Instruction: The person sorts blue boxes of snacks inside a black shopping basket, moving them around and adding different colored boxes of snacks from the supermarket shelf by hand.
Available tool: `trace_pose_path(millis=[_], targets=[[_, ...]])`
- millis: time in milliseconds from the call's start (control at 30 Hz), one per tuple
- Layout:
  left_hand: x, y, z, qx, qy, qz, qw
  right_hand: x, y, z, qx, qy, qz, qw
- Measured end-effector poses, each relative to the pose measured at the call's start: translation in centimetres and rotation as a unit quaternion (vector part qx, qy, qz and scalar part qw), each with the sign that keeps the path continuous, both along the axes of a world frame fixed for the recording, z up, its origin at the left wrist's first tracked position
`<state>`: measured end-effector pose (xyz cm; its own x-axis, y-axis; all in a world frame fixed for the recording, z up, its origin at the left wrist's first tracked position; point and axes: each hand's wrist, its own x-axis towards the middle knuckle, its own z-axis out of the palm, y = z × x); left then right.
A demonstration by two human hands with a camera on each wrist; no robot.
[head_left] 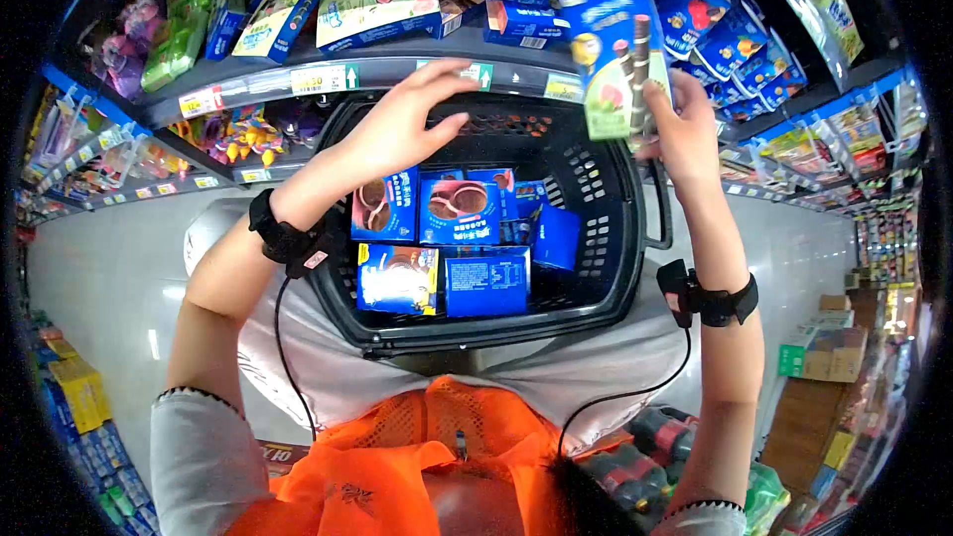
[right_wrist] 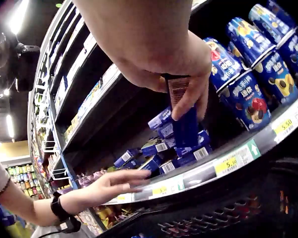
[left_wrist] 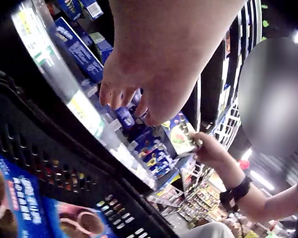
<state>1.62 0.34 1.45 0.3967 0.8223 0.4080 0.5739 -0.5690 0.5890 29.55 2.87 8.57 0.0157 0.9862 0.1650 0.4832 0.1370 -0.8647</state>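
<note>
My right hand (head_left: 685,129) grips a blue-and-green box of wafer rolls (head_left: 602,40), thumb across its front, above the right back corner of a black shopping basket (head_left: 496,332). In the right wrist view the box's narrow blue side (right_wrist: 185,130) shows between the fingers. My left hand (head_left: 407,124) hovers with loosely spread fingers and nothing in them, over the basket's back rim and close to the shelf edge. Inside the basket lie several blue biscuit boxes, including one with pink-edged round biscuits (head_left: 460,206), a yellow-and-white one (head_left: 397,278) and one with its text side up (head_left: 486,284).
Behind the basket runs a shelf edge (head_left: 377,76) with price tags. Blue snack boxes (head_left: 382,15) crowd the shelf, and blue snack cups (right_wrist: 246,99) stand at its right. Dark-filled bottles (head_left: 635,467) lie at the lower right, beside a person's knees.
</note>
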Motion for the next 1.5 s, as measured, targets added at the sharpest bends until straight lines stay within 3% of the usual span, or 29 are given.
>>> trace_pose_path(millis=[67,133,200,233,267,433,467,567,600,667,733,767,833,900,933,967,1000,1033,1067,1133,1200,1233,1267,1333,1400,1500], targets=[[-1.2,-0.3,-1.4,-0.002,0.073,-0.010,0.997,-0.8,0.6,0.4,0.079,-0.045,-0.041,0.995],[-2.0,-0.5,-1.5,0.000,0.110,-0.028,0.994,-2.2,1.4,1.0,0.069,-0.111,-0.052,0.990],[-2.4,-0.5,-0.7,-0.013,0.143,-0.028,0.989,-2.5,4.4,-0.2,0.063,-0.249,-0.066,0.964],[-2.7,-0.7,-0.6,0.023,0.147,-0.025,0.989,-2.5,6.1,-1.6,0.126,-0.298,-0.067,0.944],[-2.9,-0.8,-0.7,0.021,0.147,-0.023,0.989,-3.5,6.9,-1.7,0.088,-0.315,-0.093,0.941],[-4.8,-1.4,-2.2,-0.034,0.271,-0.030,0.961,-5.0,12.1,-3.5,0.053,-0.313,-0.106,0.942],[-4.9,-1.5,-2.6,-0.067,0.317,-0.031,0.946,-4.9,13.1,-4.1,0.092,-0.315,-0.108,0.938],[-5.8,-2.1,-4.7,-0.106,0.347,-0.030,0.932,-4.8,14.8,-4.5,0.128,-0.367,-0.028,0.921],[-5.8,-2.2,-5.1,-0.137,0.369,-0.019,0.919,-4.9,14.4,-4.6,0.174,-0.408,-0.004,0.896],[-6.0,-2.2,-6.1,-0.186,0.391,-0.029,0.901,-5.6,13.5,-4.6,0.145,-0.419,0.006,0.896],[-6.3,-2.3,-7.2,-0.210,0.395,-0.041,0.893,-6.0,11.6,-4.9,0.193,-0.371,-0.005,0.908],[-6.6,-1.7,-7.9,-0.244,0.393,-0.065,0.884,-5.9,10.8,-5.9,0.278,-0.338,-0.010,0.899],[-6.7,-0.9,-8.2,-0.282,0.377,-0.080,0.878,-6.8,6.4,-6.2,0.386,-0.313,0.088,0.864],[-6.7,-0.3,-8.8,-0.360,0.345,-0.089,0.862,-8.1,2.2,-7.2,0.320,-0.293,0.181,0.883],[-6.1,-0.7,-8.8,-0.362,0.344,-0.092,0.862,-8.7,0.5,-8.1,0.187,-0.289,0.230,0.910],[-5.4,-1.4,-8.7,-0.314,0.392,-0.071,0.862,-8.4,-0.1,-10.0,0.247,-0.309,0.325,0.859],[-4.9,-1.7,-8.7,-0.264,0.440,-0.051,0.857,-8.7,-1.7,-11.3,0.193,-0.350,0.348,0.848],[-4.7,-1.7,-9.5,-0.223,0.428,-0.074,0.873,-8.8,-2.5,-12.9,0.129,-0.382,0.385,0.830],[-3.8,-2.2,-8.8,-0.215,0.396,-0.108,0.886,-9.1,-4.4,-13.9,0.070,-0.483,0.417,0.767],[-3.4,-2.3,-8.3,-0.199,0.394,-0.104,0.891,-9.1,-4.4,-15.1,0.077,-0.503,0.434,0.743],[-3.9,-0.5,-7.3,-0.342,0.393,-0.102,0.848,-9.3,-3.8,-15.8,0.042,-0.515,0.434,0.738],[-4.6,-0.6,-8.7,-0.259,0.370,-0.113,0.885,-9.3,-3.1,-15.8,0.013,-0.536,0.432,0.725],[-5.7,0.3,-8.5,-0.365,0.373,-0.101,0.847,-9.0,-2.0,-14.0,-0.073,-0.536,0.366,0.757],[-6.5,0.8,-9.5,-0.359,0.356,-0.113,0.855,-7.9,-0.9,-14.0,-0.102,-0.561,0.307,0.762],[-6.8,1.5,-9.9,-0.385,0.362,-0.130,0.839,-4.0,0.6,-13.4,-0.105,-0.589,0.179,0.781],[-7.2,2.0,-10.5,-0.408,0.330,-0.171,0.834,-0.3,1.2,-14.0,-0.120,-0.565,0.162,0.800]])
